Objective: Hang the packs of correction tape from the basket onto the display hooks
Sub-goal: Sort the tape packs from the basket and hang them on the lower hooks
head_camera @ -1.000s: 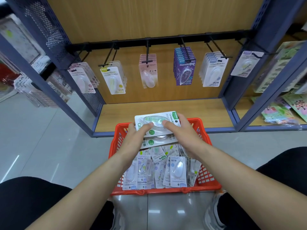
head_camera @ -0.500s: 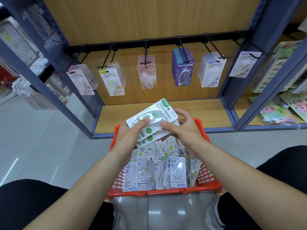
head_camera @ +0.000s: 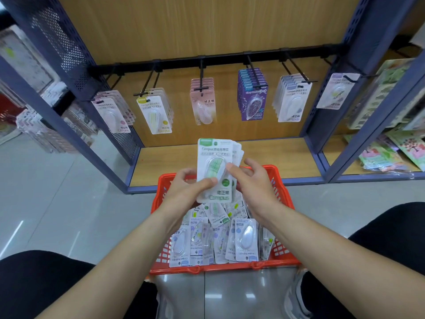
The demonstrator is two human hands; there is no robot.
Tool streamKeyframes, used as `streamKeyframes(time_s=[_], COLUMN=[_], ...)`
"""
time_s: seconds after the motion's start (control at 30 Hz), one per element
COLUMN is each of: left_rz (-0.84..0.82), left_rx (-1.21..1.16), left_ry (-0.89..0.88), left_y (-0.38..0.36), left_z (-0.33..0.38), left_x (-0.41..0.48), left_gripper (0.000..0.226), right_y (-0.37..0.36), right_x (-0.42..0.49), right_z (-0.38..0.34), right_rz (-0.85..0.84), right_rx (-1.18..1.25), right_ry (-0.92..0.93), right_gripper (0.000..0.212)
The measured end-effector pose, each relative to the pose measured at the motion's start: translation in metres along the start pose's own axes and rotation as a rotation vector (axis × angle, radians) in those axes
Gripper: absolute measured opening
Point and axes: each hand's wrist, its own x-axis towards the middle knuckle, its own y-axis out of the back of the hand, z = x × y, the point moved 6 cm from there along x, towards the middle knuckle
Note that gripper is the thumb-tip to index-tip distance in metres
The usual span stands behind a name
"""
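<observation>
Fingers of the left hand (head_camera: 184, 192) curl behind a small upright stack of correction tape packs (head_camera: 215, 162), white cards with clear blisters and green print, while its thumb lies across the front card's lower half, gripping it. From the other side the right hand (head_camera: 255, 189) meets the stack: its thumb tip presses the right edge of the front blister, and its fingers (head_camera: 254, 163), loosely bent and spread, reach behind the rear cards, which fan out to the right; whether they touch the backs is hidden. Directly below both hands sits the red plastic lattice basket (head_camera: 218, 268), holding many more white blister packs (head_camera: 246, 238), lying loose and overlapping. Above and beyond the fingertips, well apart from them, a black metal rail (head_camera: 230, 57) carries the black wire display hooks (head_camera: 201, 72); from these hang yellow-accented packs (head_camera: 156, 113), pink packs (head_camera: 203, 104), purple packs (head_camera: 251, 95) and white-and-blue packs (head_camera: 292, 100). Between hooks and hands runs a light wooden shelf board (head_camera: 276, 157)
</observation>
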Motion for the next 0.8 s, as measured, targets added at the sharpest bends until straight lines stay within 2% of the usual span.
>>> streamKeyframes(time_s=[0.03, 0.3, 0.43, 0.57, 0.8], left_rz=[-0.021, -0.034, -0.01, -0.019, -0.021], left_rx=[0.03, 0.055, 0.051, 0.032, 0.009], left_ry=[-0.001, -0.018, -0.052, -0.108, -0.119], left_y=[-0.003, -0.013, -0.013, -0.012, -0.011], left_z=[-0.001, -0.004, -0.001, 0.003, 0.001], left_x=[-0.001, -0.009, -0.011, -0.009, -0.008], left_gripper=[0.06, 0.073, 0.074, 0.065, 0.077], right_y=[-0.002, -0.017, -0.02, -0.02, -0.023], right_x=[-0.001, -0.005, -0.005, -0.006, -0.008], right_z=[-0.002, 0.005, 0.008, 0.005, 0.001], right_rz=[-0.02, -0.119, -0.178, -0.234, -0.34], right_rx=[-0.018, -0.179, -0.177, -0.181, -0.227], right_ry=[0.029, 0.081, 0.079, 0.07, 0.055], right_gripper=[0.018, 0.037, 0.039, 0.038, 0.045])
